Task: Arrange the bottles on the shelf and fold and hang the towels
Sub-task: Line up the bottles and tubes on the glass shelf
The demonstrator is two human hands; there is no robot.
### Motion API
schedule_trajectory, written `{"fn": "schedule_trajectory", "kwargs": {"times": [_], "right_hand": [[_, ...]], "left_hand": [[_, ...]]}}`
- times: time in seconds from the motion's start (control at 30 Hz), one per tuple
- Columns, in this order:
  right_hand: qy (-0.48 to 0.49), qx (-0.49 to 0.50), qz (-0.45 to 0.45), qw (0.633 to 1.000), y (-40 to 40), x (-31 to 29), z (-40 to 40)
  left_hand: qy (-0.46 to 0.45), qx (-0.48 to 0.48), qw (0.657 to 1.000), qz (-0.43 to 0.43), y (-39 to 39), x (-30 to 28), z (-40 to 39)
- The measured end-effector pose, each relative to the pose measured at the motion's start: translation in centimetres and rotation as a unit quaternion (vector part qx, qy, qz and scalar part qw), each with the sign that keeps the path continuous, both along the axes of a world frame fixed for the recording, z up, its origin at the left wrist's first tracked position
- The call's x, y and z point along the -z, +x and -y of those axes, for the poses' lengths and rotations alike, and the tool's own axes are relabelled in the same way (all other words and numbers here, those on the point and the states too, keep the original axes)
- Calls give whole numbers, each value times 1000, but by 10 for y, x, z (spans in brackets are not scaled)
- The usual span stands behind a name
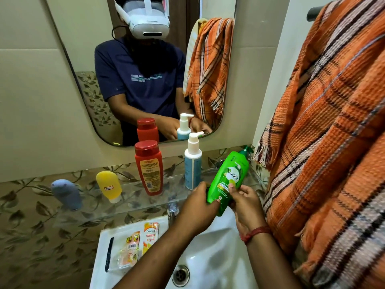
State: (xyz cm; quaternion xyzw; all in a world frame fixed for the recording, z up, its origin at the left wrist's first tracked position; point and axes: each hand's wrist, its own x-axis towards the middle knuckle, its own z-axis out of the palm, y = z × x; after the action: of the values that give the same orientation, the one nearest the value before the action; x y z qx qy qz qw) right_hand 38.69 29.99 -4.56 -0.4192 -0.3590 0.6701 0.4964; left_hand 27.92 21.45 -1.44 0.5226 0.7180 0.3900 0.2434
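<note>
Bathroom walls with a leaf pattern close in around a white sink (210, 257), and the hands work just above its bowl. Nearest to us, on the flat left part of the sink, lie some small packets (137, 245) and a thin black comb (109, 254).

Above the bowl, both hands hold the green bottle (228, 180). The left hand (198, 207) wraps around its bottom end from the left. The right hand (246, 202) pinches the lower front from the right, thumb on the label. The bottle is tilted: its bottom is in the hands, and its pump top points up, away and to the right, toward the wall corner.

Just behind the hands is the glass shelf (129, 197). To stand there, the bottle must go forward and a bit left, and be turned upright. I think the free spot is to the right of the white pump bottle (192, 163), which stands very close and could get bumped. Next to it on the left stands the red bottle (148, 167). Further left are the small yellow bottle (109, 186) and the grey bottle (66, 193), both leaning a little.

At the right, the orange striped towel (333, 132) hangs close beside the right arm. Farthest back is the mirror (87, 65).
</note>
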Motion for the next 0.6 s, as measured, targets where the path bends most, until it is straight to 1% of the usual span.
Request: {"fn": "schedule_trajectory", "kwargs": {"times": [0.13, 0.2, 0.27, 0.4, 0.5, 0.6], "right_hand": [[84, 4, 85, 993, 1, -13, -9], [129, 9, 132, 983, 1, -20, -16], [163, 14, 173, 971, 2, -26, -24], [186, 23, 225, 956, 2, -33, -41], [178, 40, 251, 951, 2, -38, -50], [177, 33, 280, 943, 2, -42, -57]], "left_hand": [[48, 23, 998, -41, 8, -3, -2], [55, 31, 997, -32, 12, -7, -10], [64, 44, 997, -3, 15, -13, -19], [79, 61, 994, 49, 16, -22, -40], [70, 69, 991, 93, 17, -25, -53], [60, 74, 987, 127, 18, -25, -63]]}}
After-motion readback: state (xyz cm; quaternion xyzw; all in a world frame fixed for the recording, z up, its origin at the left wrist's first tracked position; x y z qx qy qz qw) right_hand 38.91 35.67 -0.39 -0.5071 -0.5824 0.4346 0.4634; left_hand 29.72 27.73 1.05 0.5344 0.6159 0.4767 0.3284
